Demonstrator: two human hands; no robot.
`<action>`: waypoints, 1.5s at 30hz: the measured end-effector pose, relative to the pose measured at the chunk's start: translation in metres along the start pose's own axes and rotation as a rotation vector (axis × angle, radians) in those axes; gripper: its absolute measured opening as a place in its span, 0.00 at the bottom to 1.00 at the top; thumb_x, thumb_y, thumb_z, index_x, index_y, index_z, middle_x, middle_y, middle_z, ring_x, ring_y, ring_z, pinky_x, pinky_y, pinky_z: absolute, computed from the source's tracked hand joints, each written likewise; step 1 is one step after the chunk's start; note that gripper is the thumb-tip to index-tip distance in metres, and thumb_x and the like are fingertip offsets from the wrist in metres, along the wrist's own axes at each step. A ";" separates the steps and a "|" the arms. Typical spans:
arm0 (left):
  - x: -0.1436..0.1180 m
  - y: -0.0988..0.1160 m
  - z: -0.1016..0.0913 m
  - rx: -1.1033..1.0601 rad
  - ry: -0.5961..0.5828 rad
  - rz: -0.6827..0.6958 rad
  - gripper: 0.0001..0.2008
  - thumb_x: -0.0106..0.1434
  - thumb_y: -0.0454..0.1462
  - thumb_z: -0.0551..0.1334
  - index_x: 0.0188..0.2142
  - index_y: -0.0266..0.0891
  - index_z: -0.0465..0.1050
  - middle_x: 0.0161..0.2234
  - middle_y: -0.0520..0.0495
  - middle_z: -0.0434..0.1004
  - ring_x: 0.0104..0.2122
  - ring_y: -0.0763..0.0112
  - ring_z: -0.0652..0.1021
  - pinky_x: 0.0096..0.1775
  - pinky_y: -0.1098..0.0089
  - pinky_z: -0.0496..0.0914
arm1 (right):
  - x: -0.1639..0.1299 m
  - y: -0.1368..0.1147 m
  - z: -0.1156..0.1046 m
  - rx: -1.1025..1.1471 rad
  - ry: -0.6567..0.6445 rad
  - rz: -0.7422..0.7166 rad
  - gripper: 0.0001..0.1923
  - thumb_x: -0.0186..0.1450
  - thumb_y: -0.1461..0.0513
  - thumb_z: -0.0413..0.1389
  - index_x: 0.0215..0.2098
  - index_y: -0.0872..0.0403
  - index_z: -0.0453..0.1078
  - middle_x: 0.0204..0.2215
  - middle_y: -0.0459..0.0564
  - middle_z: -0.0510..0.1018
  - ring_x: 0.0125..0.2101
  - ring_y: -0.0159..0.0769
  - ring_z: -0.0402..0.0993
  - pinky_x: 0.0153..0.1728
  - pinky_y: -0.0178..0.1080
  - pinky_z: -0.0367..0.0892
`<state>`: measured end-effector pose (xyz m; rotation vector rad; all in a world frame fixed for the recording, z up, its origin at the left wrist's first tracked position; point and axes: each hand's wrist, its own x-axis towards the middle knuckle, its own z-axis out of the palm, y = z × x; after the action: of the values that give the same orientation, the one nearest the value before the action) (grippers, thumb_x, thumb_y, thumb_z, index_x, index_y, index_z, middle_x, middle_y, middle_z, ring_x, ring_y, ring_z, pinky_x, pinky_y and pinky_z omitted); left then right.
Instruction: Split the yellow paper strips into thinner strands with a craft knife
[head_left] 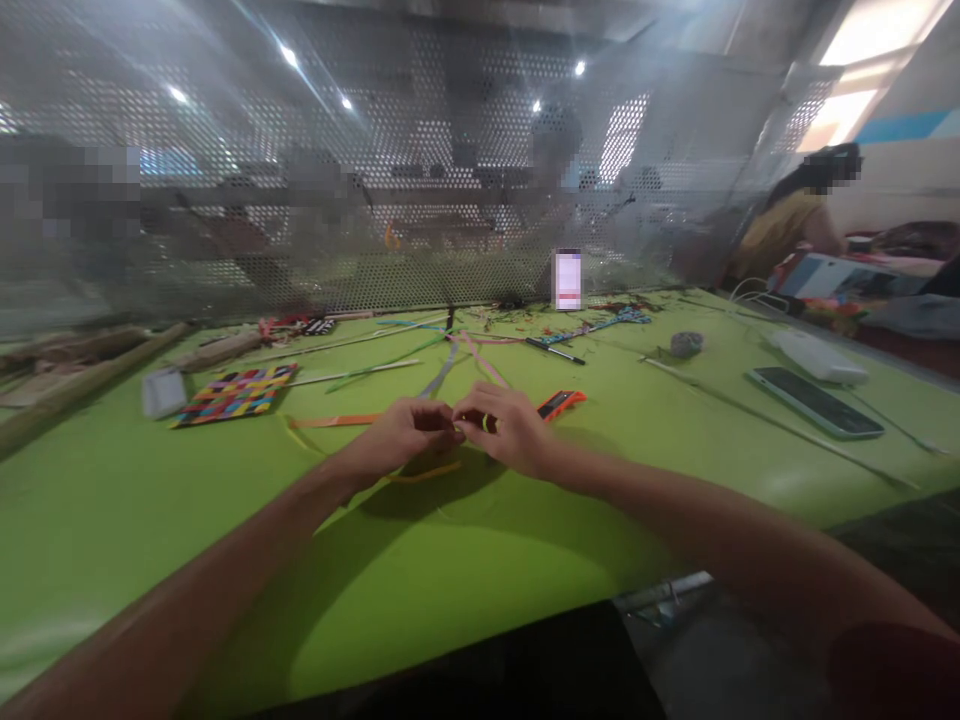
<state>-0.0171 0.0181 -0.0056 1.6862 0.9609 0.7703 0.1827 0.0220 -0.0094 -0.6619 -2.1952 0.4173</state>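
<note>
My left hand (412,432) and my right hand (510,425) meet above the green table, thumbs and fingertips pinched together. Whatever lies between the fingertips is too small and blurred to name. From behind the left hand an orange strip (337,420) runs out to the left, joined by a yellow strip (304,437). A grey strip (442,372) and a pink strip (486,362) lead away from the hands toward the back. Under the hands is a short yellow-orange strip (424,477). Beside the right hand lies an orange box cutter (561,404), partly covered.
A woven multicoloured mat (238,393) and a clear plastic case (163,393) lie at left. Behind are a black pen (555,350) and a propped phone (568,280) against a perforated metal screen (450,220). A dark phone (816,402) and a long thin stick (772,420) lie at right.
</note>
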 end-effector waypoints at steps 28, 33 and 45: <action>0.001 0.003 -0.004 0.090 0.213 0.007 0.09 0.53 0.41 0.72 0.30 0.39 0.83 0.24 0.50 0.80 0.24 0.73 0.73 0.30 0.72 0.67 | 0.013 -0.007 -0.011 0.649 -0.075 0.725 0.02 0.64 0.70 0.58 0.33 0.61 0.71 0.18 0.43 0.73 0.16 0.23 0.69 0.17 0.26 0.67; 0.001 0.003 -0.002 0.001 0.223 0.050 0.10 0.51 0.40 0.74 0.30 0.38 0.81 0.25 0.51 0.80 0.25 0.74 0.74 0.31 0.73 0.69 | 0.013 -0.008 -0.011 0.659 -0.083 0.775 0.03 0.64 0.67 0.59 0.32 0.61 0.71 0.18 0.43 0.74 0.15 0.22 0.68 0.16 0.25 0.65; 0.003 0.000 0.000 -0.024 0.224 0.160 0.08 0.51 0.38 0.73 0.31 0.36 0.83 0.26 0.48 0.81 0.23 0.74 0.74 0.29 0.73 0.71 | 0.014 -0.006 -0.013 0.654 -0.141 0.843 0.04 0.63 0.66 0.61 0.31 0.60 0.72 0.17 0.42 0.72 0.15 0.22 0.67 0.15 0.24 0.61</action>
<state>-0.0156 0.0205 -0.0059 1.6951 0.9719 1.0908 0.1831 0.0267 0.0103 -1.1641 -1.6324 1.5602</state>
